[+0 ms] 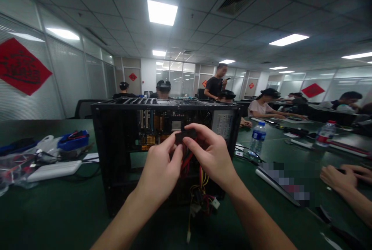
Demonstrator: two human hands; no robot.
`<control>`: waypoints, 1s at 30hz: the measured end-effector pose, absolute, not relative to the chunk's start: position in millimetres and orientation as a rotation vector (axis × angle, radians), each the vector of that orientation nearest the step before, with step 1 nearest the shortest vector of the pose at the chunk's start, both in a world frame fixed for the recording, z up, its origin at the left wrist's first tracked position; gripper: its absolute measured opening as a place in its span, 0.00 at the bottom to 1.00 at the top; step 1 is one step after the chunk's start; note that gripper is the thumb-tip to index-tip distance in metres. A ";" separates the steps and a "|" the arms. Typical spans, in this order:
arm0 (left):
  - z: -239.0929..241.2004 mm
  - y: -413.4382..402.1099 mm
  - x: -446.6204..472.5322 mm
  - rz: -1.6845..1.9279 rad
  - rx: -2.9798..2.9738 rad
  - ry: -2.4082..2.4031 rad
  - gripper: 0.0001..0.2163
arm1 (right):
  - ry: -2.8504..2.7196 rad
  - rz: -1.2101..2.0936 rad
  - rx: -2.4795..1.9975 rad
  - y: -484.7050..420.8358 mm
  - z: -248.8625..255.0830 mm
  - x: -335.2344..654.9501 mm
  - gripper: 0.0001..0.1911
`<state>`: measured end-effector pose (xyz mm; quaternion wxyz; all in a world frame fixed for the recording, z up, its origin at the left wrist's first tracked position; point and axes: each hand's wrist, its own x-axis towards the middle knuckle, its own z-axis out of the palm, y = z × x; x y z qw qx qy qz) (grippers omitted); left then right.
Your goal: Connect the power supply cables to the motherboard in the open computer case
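Both my left hand (162,161) and my right hand (209,151) pinch a black power cable connector (185,137) between thumbs and fingers. Its coloured wires (186,165) run down from beneath my fingers. Behind my hands stands an open black computer case (101,153), with a motherboard (162,120) inside and a labelled power supply (222,124) at the upper right. A bundle of loose cables with small plugs (215,203) hangs out of the case at the front, below my right hand.
To the left lie a blue tool tray (72,140), plastic bags (17,168) and a white box-like item (55,170). Water bottles (258,137) and a long white-edged object (277,186) are to the right. Another person's hands (340,178) rest at the right edge; other people sit farther back.
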<state>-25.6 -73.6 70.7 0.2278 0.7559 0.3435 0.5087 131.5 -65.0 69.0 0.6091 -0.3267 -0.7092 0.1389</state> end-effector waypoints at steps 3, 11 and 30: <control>69.3 -71.6 -25.0 1.383 2.128 1.037 0.13 | -1.653 0.268 -0.786 -63.6 67.3 129.6 0.13; 65.3 -62.5 -27.6 1.237 2.314 1.373 0.20 | -1.688 0.145 -0.796 -49.3 61.6 125.6 0.12; 9.5 31.1 -43.7 0.693 2.155 1.664 0.17 | -1.927 0.222 -1.475 39.2 -6.5 140.4 0.08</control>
